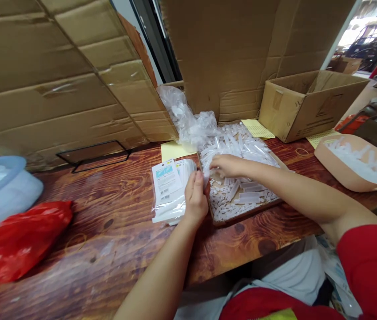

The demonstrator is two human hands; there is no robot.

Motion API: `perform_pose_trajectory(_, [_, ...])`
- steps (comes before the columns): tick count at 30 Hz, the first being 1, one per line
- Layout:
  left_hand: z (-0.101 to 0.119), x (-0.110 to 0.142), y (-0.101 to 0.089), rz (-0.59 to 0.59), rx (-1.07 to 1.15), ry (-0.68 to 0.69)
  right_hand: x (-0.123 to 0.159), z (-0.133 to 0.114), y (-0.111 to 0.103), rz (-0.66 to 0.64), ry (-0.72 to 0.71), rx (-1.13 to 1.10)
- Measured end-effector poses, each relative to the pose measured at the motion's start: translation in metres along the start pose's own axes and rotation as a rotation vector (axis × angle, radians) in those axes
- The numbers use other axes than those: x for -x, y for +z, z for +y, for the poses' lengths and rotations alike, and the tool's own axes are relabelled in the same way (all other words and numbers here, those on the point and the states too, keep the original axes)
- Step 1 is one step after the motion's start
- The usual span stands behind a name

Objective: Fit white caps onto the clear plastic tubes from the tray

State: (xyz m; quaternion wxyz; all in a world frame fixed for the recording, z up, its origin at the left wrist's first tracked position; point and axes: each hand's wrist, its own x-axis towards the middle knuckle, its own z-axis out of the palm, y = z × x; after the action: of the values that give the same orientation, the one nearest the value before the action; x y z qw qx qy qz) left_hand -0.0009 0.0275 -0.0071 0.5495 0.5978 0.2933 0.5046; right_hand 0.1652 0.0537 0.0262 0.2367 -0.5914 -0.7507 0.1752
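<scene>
1 head-worn view looks forward and down from above the tabletop (125, 258), at arm's reach.

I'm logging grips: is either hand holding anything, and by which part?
The left hand seems to hold a translucent piece, the gripped part hidden by its fingers. Whether the right hand holds anything can't be told.

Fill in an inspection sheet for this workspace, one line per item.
Surface: brown wood-grain table.
Job's things: shallow tray holding small white pieces and clear strips; bagged printed cards beside it.
Clutter: red bag, pale blue basin, crumpled clear plastic, black wire frame.
Hands: left hand between cards and tray, grip unclear; right hand over the tray, fingertips partly hidden.
Cables: nothing seen.
Surroundings: cardboard sheets behind; open box; peach tub holding pale strips.
</scene>
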Motion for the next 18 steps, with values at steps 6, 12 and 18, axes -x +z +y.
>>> perform_pose_trajectory(6, [-0.015,0.003,0.002,-0.118,-0.123,-0.07,0.052,0.011,-0.012,0.33,0.005,-0.704])
perform_pose_trajectory(12, [-0.011,0.007,0.005,-0.131,-0.287,-0.048,0.079,-0.009,0.007,0.314,0.029,-0.917])
perform_pose_trajectory(18, [-0.002,0.009,0.009,-0.18,-0.509,0.058,0.085,-0.004,0.001,0.193,0.075,-0.847])
